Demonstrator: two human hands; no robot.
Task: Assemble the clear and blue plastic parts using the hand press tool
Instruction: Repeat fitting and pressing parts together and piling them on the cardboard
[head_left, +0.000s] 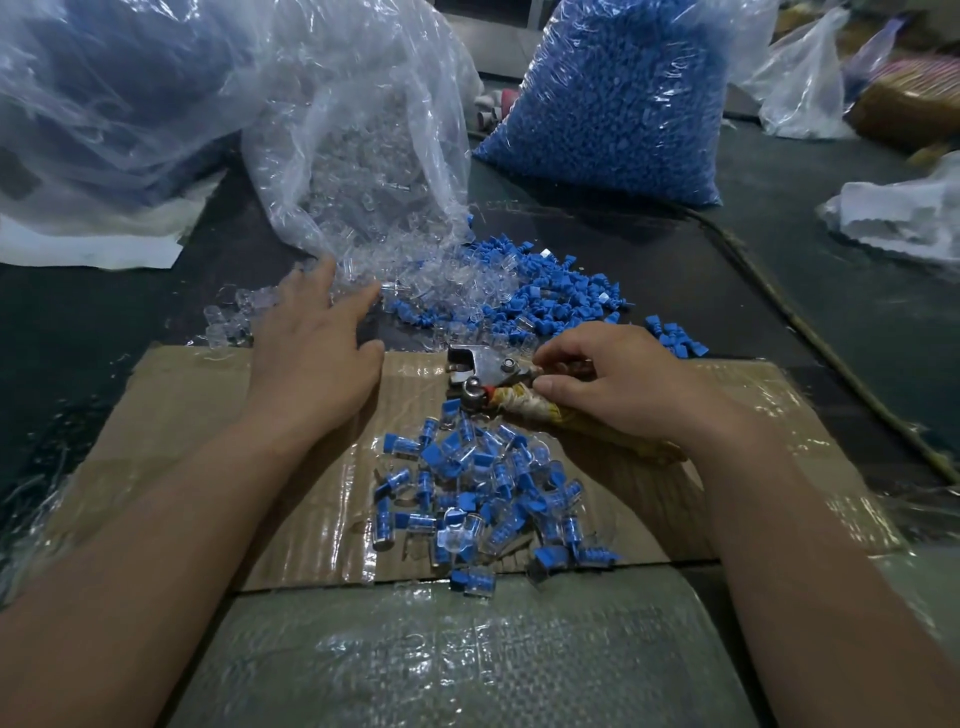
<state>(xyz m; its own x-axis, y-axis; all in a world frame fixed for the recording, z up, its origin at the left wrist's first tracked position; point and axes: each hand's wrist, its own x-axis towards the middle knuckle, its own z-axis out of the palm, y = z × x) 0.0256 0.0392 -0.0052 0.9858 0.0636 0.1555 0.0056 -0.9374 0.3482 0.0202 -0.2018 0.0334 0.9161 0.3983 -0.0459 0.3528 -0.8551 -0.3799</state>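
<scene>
Clear parts (431, 283): a loose heap at the mouth of a clear bag (363, 156) on the dark tabletop (753, 291). It lies just ahead of the left fingers and a little to their right, with a few strays to the left of those fingers.
Left hand (311, 358): palm down at the far edge of the cardboard (171, 421). The fingers (358, 306) are stretched out and released, their tips at the rim of the heap, and nothing is seen held. Whether they touch a part cannot be told.
Hand press tool (472, 369): at the far edge of the cardboard, between the two hands. Its long axis runs from the metal head on the left to the wrapped handles on the right, and the head points toward the left hand. Whether anything sits in its jaws cannot be told.
Finished pieces (483, 493): a pile of joined clear-and-blue parts on the cardboard, on the person's side of the tool, between the forearms.
Blue parts (561, 291): a loose spread on the tabletop beyond the right fingers, meeting the clear heap on its right side. A blue-filled bag (613, 104) stands farther back.
Right hand (613, 389): the fingers (566, 345) are curled round the tool's wrapped handles, grasping them.
Deciding relation: the left hand is nearer the clear heap and the right is nearer the blue spread. The likely next move draws a clear part back from ahead of the left fingers to the tool head just to their right.
</scene>
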